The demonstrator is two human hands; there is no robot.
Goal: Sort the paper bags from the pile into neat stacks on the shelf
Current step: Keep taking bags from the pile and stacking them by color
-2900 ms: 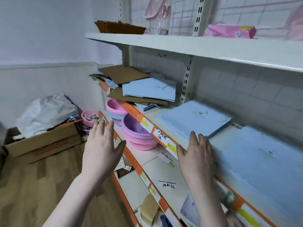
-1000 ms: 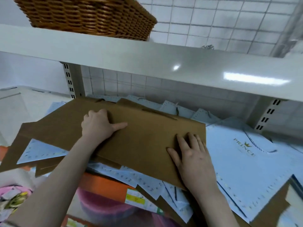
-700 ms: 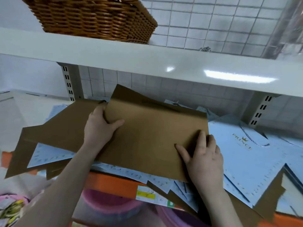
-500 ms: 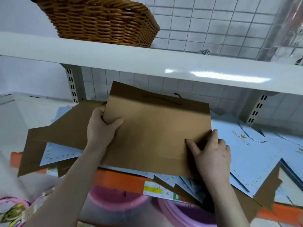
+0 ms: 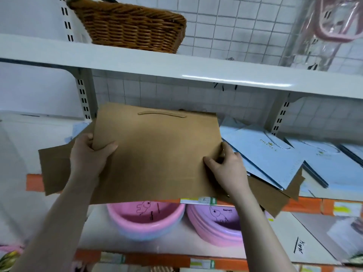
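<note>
A flat brown paper bag (image 5: 157, 154) with a brown handle is lifted off the pile on the middle shelf (image 5: 33, 181), tilted toward me. My left hand (image 5: 88, 156) grips its left edge, thumb on top. My right hand (image 5: 225, 167) grips its right edge the same way. Under it lie another brown bag (image 5: 55, 169) sticking out to the left and more brown bags (image 5: 275, 197) at the right. Light blue paper bags (image 5: 271, 154) spread over the shelf to the right.
A wicker basket (image 5: 133, 26) stands on the white upper shelf (image 5: 216, 73) just above the bag. Pink basins (image 5: 145, 218) and purple basins (image 5: 218, 222) sit on the shelf below. A steel upright (image 5: 84, 99) runs behind the pile at left.
Both hands have lifted the top brown bag off the pile and drawn it toward me. My view has pulled back and down, so the basins below now show.
</note>
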